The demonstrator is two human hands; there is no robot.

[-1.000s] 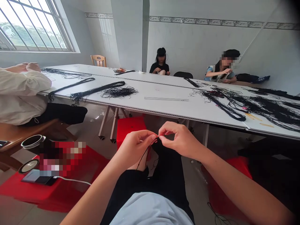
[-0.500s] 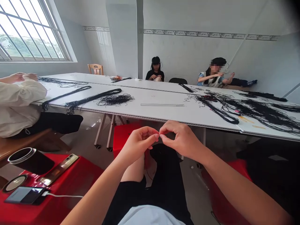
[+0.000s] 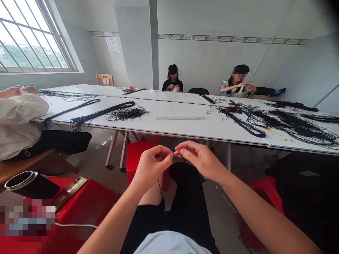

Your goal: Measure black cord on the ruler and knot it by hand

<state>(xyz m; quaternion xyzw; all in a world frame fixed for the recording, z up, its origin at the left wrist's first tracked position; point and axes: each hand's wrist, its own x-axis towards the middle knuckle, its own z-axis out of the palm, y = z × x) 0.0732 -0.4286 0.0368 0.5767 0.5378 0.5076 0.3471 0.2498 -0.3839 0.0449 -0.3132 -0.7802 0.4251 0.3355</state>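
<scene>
A thin black cord [image 3: 178, 154] runs between my two hands above my lap, with a small curve near the fingertips. My left hand [image 3: 155, 162] pinches it between thumb and forefinger. Below that hand a length of the cord dangles past my knee. Close by, my right hand [image 3: 198, 158] has its thumb and fingertips closed on the same cord, almost touching the left fingertips. Parts of the cord are hidden behind the fingers.
The white table [image 3: 148, 123] ahead carries a clear ruler [image 3: 181, 118], black cord bundles [image 3: 106, 111] and a large cord pile [image 3: 291, 123]. A red stool [image 3: 87, 197] at left holds a black cup [image 3: 33, 185]. Other people sit around the table.
Black cord now shows between and below my hands, where little was visible before. Both hands have shifted slightly left and down in view. A co-worker at back right has brought their hands together.
</scene>
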